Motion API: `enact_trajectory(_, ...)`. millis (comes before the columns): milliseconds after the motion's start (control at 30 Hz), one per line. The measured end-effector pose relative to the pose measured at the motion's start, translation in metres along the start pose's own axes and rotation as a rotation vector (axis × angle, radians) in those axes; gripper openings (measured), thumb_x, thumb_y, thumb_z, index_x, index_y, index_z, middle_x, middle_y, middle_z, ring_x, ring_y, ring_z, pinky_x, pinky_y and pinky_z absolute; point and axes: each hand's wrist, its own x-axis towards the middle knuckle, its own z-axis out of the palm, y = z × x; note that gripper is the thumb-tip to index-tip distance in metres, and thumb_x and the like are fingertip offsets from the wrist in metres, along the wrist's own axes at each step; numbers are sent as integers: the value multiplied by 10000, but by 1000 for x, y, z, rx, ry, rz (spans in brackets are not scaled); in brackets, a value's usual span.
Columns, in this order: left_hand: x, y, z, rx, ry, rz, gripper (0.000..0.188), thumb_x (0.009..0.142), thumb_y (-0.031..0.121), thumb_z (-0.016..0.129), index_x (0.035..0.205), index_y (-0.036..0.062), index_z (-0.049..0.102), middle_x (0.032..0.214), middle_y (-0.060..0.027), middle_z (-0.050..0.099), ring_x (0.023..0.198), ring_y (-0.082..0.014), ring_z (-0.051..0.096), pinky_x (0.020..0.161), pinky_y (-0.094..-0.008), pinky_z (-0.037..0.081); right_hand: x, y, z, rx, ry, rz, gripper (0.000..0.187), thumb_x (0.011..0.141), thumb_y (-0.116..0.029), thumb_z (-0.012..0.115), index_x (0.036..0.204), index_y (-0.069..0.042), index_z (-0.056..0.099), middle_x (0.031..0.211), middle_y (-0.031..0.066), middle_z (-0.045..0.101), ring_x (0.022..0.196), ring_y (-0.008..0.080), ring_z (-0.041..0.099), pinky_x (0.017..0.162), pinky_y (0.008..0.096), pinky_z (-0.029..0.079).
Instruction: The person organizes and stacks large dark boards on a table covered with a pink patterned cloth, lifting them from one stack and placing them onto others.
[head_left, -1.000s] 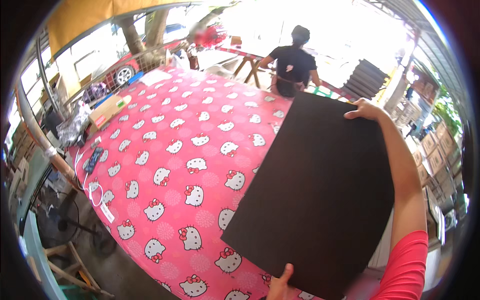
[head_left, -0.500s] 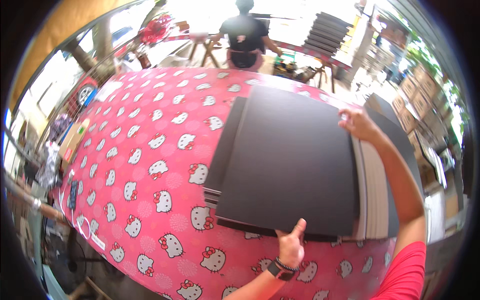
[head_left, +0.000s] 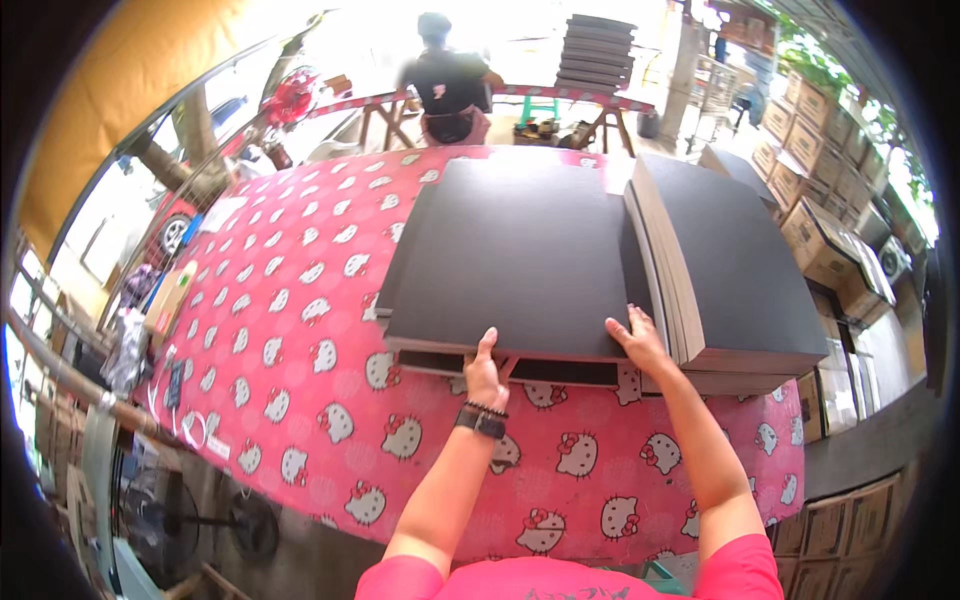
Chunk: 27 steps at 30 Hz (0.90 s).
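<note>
A large black board (head_left: 520,265) lies on top of a low pile on the pink table. My left hand (head_left: 486,378) grips its near edge, thumb on the upper face and fingers beneath, where they are hidden. At the near right corner, my right hand (head_left: 642,342) lies against the side edge with its fingers stretched out and apart. Under the top board, another dark board (head_left: 560,372) juts out toward me. To the right stands a thick stack of black boards (head_left: 730,260) with pale brown edges, close beside my right hand.
The table cover (head_left: 330,420) has a printed cat pattern. A power strip (head_left: 176,385) with white cables lies at the left edge. Across the table, a person in black (head_left: 446,85) works near a tall dark stack (head_left: 596,55). Cartons (head_left: 815,130) are piled at the right.
My right hand has come down from the far right corner to the near right corner of the board. My left hand still holds the near edge. The view has shifted.
</note>
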Motion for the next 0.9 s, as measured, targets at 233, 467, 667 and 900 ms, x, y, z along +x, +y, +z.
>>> enact_trajectory(233, -3, -6, 5, -14, 26, 22, 252, 804, 215, 705, 989, 139, 553, 893, 4, 595, 802, -158, 604, 710, -372, 540, 19, 28, -5, 173, -84, -35, 748, 884, -498, 518, 1351, 65, 365, 1457, 196, 300, 1383, 288, 214, 1117, 340, 184)
enact_trajectory(467, -14, -4, -5, 36, -38, 5, 392, 760, 238, 728, 1062, 72, 541, 1014, -39, 562, 914, -188, 560, 743, -375, 529, 18, 31, -4, 277, -59, -54, 707, 858, -429, 557, 1323, 78, 398, 1383, 227, 405, 1303, 297, 376, 1065, 346, 289)
enact_trajectory(667, -12, -5, -17, 115, -140, 123, 501, 765, 333, 734, 1114, 27, 546, 1036, -54, 579, 945, -218, 559, 865, -420, 447, 29, 46, 5, 297, -28, -135, 689, 865, -441, 539, 1300, 78, 417, 1280, 255, 489, 1230, 326, 437, 1035, 363, 309)
enact_trajectory(900, -80, 46, -108, 300, -168, 131, 709, 784, 423, 697, 1296, 36, 395, 1253, -108, 498, 1105, -225, 508, 942, -441, 434, 31, 53, 13, 173, 65, -206, 645, 924, -447, 463, 1275, 93, 422, 1257, 265, 494, 1193, 352, 454, 1006, 375, 328)
